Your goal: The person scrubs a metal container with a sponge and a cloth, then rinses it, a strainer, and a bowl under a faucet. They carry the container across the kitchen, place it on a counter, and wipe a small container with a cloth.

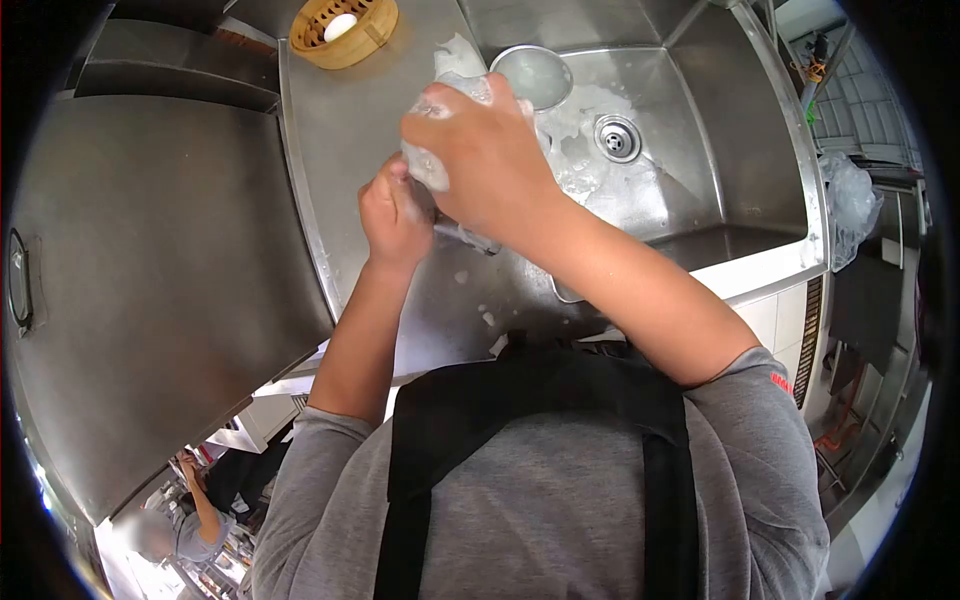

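My left hand (pixel 395 215) is closed, its thumb on top, close below and touching or nearly touching my right hand. My right hand (pixel 490 155) has its fingers curled, with white foam (pixel 426 168) over the knuckles and fingers. A narrow metallic piece (pixel 478 241) shows just under the right wrist; most of it is hidden, and what it belongs to I cannot make out. Both hands are above the steel counter, at the left edge of the sink basin (pixel 690 130). Past the right hand, a round metal bowl (pixel 533 78) holds cloudy liquid.
A round bamboo steamer (pixel 345 32) with a white rounded thing (pixel 340 27) inside stands at the far left. Suds lie around the drain (pixel 617 138). A steel surface (pixel 170 250) extends left. A clear plastic bag (pixel 850 205) hangs right. Another person (pixel 195 525) is at lower left.
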Tool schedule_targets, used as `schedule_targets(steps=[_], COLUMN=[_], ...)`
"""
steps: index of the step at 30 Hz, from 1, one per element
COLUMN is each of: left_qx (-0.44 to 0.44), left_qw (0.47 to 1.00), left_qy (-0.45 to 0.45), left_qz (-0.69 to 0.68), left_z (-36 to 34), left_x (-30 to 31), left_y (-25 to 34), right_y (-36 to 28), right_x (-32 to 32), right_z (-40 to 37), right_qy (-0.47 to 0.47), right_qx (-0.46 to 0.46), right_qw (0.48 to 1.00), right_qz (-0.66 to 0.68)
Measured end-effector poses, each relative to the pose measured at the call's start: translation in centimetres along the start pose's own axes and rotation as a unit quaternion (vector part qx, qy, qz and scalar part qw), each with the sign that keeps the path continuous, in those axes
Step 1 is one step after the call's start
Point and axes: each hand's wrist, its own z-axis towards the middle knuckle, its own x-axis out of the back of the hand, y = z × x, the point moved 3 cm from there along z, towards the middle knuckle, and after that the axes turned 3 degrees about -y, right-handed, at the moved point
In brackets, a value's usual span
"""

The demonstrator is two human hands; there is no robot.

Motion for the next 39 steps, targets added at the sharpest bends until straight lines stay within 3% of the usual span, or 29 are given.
schedule_targets(steps=[1,3,4,6,7,9,11,13,14,15,17,18,19,20,21,23,24,25,27,29,30,31,32,33,34,35,37,38,39], left_qx=[0.015,0.007,-0.006,-0.013,-0.012,-0.013,-0.017,-0.050,-0.067,-0.069,-0.054,-0.036,-0.032,0.017,0.064,0.041,0.024,0.028,0.041,0.056,0.056,0.052,0.046,0.026,0.010,0.011,0.074,0.071,0.049], left_qw=[1.000,1.000,0.999,0.999,0.999,0.999,0.999,0.990,0.989,0.988,0.973,0.963,0.962,0.977,0.983,0.985,0.986,0.985,0.991,0.992,0.991,0.989,0.989,0.994,0.997,0.997,0.992,0.993,0.993], left_qy=[0.002,-0.014,-0.026,-0.017,-0.008,0.000,0.013,0.056,0.098,0.103,0.222,0.266,0.271,0.204,0.135,0.116,0.090,0.095,0.069,0.059,0.046,0.034,0.037,0.051,0.063,0.062,0.010,0.007,0.015], left_qz=[-0.025,0.008,0.040,0.044,0.049,0.042,0.037,0.120,0.090,0.089,0.013,0.014,0.014,0.061,0.105,0.122,0.139,0.140,0.103,0.094,0.116,0.136,0.133,0.090,0.049,0.049,0.098,0.097,0.103], left_z=[0.0,0.2,0.6,0.8,0.8,1.3,1.3,1.5,0.6,-0.3,-2.2,-2.0,-1.4,-0.5,0.5,2.1,2.3,2.5,2.4,2.5,2.4,2.7,3.2,3.4,3.1,3.0,3.2,3.1,3.2], left_x=[-0.1,0.4,0.4,0.2,0.0,-0.3,-0.3,-0.1,-0.3,-0.7,-0.9,-1.2,-0.6,-0.1,0.1,0.5,0.5,0.5,0.3,0.3,0.3,0.2,0.0,0.0,0.1,0.3,0.5,0.6,0.5], left_y=[0.2,-0.1,0.0,0.5,0.5,1.1,1.3,1.6,0.4,-0.6,-1.9,0.0,0.8,1.0,1.1,1.8,2.0,1.9,2.1,2.5,2.4,2.3,2.0,1.6,1.3,1.5,2.0,2.0,1.9], right_y=[1.2,5.8,6.3,7.8,6.3,0.3,2.6,5.5,6.8,7.7,9.9,10.0,10.0,9.9,9.5,8.6,6.8,5.2,1.5,4.8,7.2,8.1,7.4,5.3,2.4,0.5,3.9,7.2,8.6], right_x=[-0.4,-2.3,-2.4,-2.9,-2.3,-0.1,-1.6,-2.3,-2.1,-2.2,-4.3,-4.4,-4.5,-4.6,-4.5,-3.7,-3.2,-3.0,-1.5,-1.9,-2.4,-3.1,-2.9,-2.7,-1.8,-1.2,-1.8,-2.8,-3.7], right_z=[0.2,0.8,1.3,1.2,0.8,0.1,0.2,1.3,1.3,1.2,0.1,-0.1,-0.3,-0.5,-0.4,-0.3,-0.2,0.0,0.9,1.5,1.9,1.7,1.0,0.9,1.1,1.2,1.8,1.8,1.7], right_qy=[-0.001,-0.105,-0.101,-0.136,-0.136,-0.087,-0.057,-0.030,-0.096,-0.096,-0.190,-0.194,-0.172,-0.149,-0.154,-0.137,-0.063,-0.068,-0.024,-0.013,-0.127,-0.225,-0.112,-0.114,-0.083,-0.044,-0.030,-0.096,-0.150], right_qx=[-0.001,-0.185,-0.181,-0.317,-0.318,-0.085,-0.084,-0.113,-0.206,-0.201,-0.330,-0.328,-0.356,-0.382,-0.379,-0.361,-0.279,-0.276,-0.048,-0.073,-0.263,-0.424,-0.353,-0.349,-0.196,-0.033,-0.045,-0.260,-0.447], right_qw=[1.000,0.957,0.959,0.908,0.908,0.993,0.993,0.989,0.960,0.962,0.842,0.841,0.816,0.788,0.788,0.834,0.929,0.929,0.998,0.997,0.923,0.755,0.895,0.896,0.969,0.998,0.998,0.930,0.776], right_qz=[0.000,0.195,0.192,0.239,0.237,0.006,0.057,0.092,0.161,0.159,0.382,0.383,0.421,0.459,0.460,0.394,0.236,0.238,0.035,0.024,0.249,0.446,0.251,0.249,0.126,-0.004,0.037,0.240,0.419])
